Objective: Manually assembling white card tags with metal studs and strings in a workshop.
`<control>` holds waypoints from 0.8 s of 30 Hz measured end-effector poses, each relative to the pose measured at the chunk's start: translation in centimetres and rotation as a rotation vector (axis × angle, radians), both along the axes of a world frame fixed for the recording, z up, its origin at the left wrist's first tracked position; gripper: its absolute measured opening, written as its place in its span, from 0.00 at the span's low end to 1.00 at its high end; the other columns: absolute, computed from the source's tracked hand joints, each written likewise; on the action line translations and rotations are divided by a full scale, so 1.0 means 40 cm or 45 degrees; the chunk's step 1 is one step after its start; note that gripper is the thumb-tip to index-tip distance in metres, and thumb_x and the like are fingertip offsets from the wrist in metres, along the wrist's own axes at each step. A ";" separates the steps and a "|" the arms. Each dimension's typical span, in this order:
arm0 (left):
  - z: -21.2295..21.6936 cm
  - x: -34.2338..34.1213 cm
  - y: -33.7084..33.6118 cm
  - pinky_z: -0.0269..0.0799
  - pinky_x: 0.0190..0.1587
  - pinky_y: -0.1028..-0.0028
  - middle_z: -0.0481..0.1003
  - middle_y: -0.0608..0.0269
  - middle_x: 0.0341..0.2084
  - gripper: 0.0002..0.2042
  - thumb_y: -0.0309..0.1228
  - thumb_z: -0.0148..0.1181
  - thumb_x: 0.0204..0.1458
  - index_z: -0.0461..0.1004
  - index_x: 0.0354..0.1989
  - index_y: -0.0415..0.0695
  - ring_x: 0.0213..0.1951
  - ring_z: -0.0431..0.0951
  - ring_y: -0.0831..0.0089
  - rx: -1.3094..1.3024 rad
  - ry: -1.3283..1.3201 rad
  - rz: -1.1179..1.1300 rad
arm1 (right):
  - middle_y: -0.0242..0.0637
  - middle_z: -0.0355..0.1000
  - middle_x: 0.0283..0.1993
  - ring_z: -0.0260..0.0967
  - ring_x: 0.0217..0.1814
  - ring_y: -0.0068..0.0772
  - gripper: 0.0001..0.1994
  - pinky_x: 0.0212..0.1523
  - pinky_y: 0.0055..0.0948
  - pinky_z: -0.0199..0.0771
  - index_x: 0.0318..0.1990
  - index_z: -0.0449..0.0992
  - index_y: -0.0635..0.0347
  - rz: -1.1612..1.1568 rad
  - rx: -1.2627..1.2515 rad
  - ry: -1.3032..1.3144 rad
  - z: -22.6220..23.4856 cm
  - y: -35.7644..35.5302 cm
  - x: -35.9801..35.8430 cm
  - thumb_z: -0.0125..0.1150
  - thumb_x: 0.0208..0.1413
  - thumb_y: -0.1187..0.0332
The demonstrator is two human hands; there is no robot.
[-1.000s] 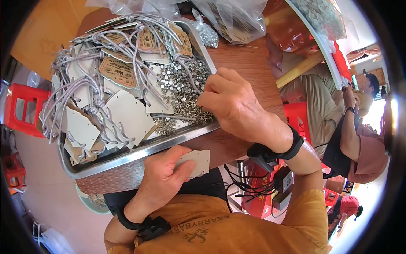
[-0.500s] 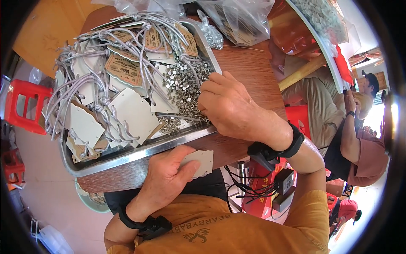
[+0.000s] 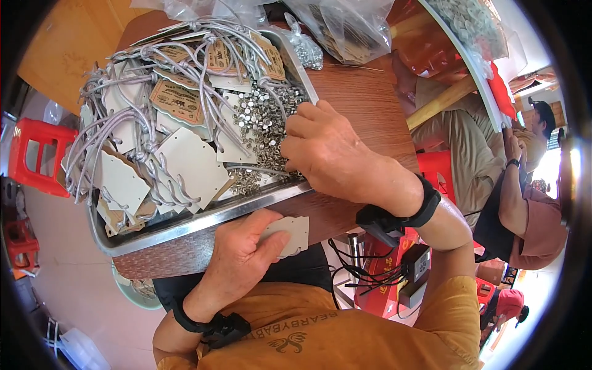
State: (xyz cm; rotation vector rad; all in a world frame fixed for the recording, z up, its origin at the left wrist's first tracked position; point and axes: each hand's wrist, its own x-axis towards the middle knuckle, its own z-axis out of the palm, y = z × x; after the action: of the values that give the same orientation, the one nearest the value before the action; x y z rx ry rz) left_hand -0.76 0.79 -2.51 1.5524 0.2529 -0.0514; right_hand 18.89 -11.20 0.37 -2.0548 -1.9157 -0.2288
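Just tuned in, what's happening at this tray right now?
A person sits at a wooden table with a metal tray of card tags with grey cord loops. The right hand reaches into a pile of small metal eyelets in the tray. The left hand holds one blank card tag at the table's near edge.

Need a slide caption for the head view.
Right hand in eyelet pile in steel tray; left hand holds card tag.
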 end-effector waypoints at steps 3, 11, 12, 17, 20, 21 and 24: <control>0.000 -0.002 0.002 0.73 0.26 0.75 0.79 0.56 0.23 0.08 0.24 0.62 0.57 0.76 0.43 0.36 0.23 0.79 0.75 0.031 -0.006 -0.003 | 0.37 0.66 0.29 0.65 0.37 0.42 0.05 0.39 0.39 0.64 0.21 0.71 0.58 0.034 -0.043 -0.041 0.007 0.008 -0.002 0.62 0.41 0.75; 0.001 -0.002 0.002 0.74 0.27 0.74 0.79 0.56 0.24 0.08 0.24 0.61 0.57 0.75 0.43 0.36 0.23 0.79 0.74 0.018 -0.021 -0.002 | 0.37 0.65 0.29 0.64 0.36 0.43 0.04 0.39 0.39 0.64 0.24 0.72 0.59 -0.002 -0.040 0.090 0.007 -0.004 0.002 0.62 0.44 0.76; 0.003 -0.002 0.002 0.74 0.27 0.74 0.79 0.55 0.24 0.08 0.24 0.61 0.57 0.75 0.43 0.36 0.23 0.79 0.74 0.011 -0.017 -0.004 | 0.37 0.65 0.30 0.64 0.36 0.44 0.04 0.39 0.40 0.64 0.25 0.72 0.58 -0.019 -0.005 0.130 0.011 -0.005 0.001 0.61 0.45 0.76; 0.004 -0.002 0.009 0.77 0.31 0.79 0.80 0.62 0.30 0.10 0.28 0.63 0.59 0.76 0.44 0.34 0.29 0.78 0.82 0.021 0.053 -0.046 | 0.37 0.66 0.31 0.64 0.37 0.45 0.04 0.39 0.42 0.64 0.27 0.74 0.57 -0.037 0.005 0.059 0.025 -0.007 0.020 0.61 0.43 0.77; -0.001 -0.002 0.003 0.75 0.29 0.76 0.80 0.58 0.27 0.09 0.27 0.62 0.58 0.76 0.43 0.35 0.26 0.79 0.77 0.014 0.024 -0.028 | 0.37 0.66 0.30 0.64 0.37 0.44 0.04 0.39 0.41 0.64 0.27 0.74 0.58 0.023 -0.009 0.043 0.019 -0.006 0.016 0.60 0.42 0.77; -0.003 -0.002 0.001 0.74 0.27 0.74 0.79 0.55 0.24 0.08 0.25 0.62 0.57 0.75 0.43 0.36 0.23 0.80 0.73 0.014 -0.007 -0.010 | 0.37 0.66 0.30 0.64 0.37 0.44 0.03 0.39 0.40 0.64 0.26 0.73 0.58 0.057 -0.030 0.050 0.016 -0.003 0.012 0.60 0.41 0.76; -0.002 -0.001 0.001 0.74 0.27 0.73 0.79 0.55 0.24 0.08 0.25 0.62 0.57 0.75 0.43 0.36 0.23 0.80 0.73 0.023 -0.022 -0.006 | 0.37 0.65 0.29 0.64 0.37 0.42 0.03 0.38 0.38 0.64 0.23 0.72 0.58 0.104 -0.047 0.054 -0.001 0.006 0.005 0.60 0.41 0.75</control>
State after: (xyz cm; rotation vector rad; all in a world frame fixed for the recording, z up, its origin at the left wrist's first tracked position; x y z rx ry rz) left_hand -0.81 0.81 -2.57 1.5712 0.2364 -0.0397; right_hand 19.10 -10.94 0.33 -1.9832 -1.9870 -0.1306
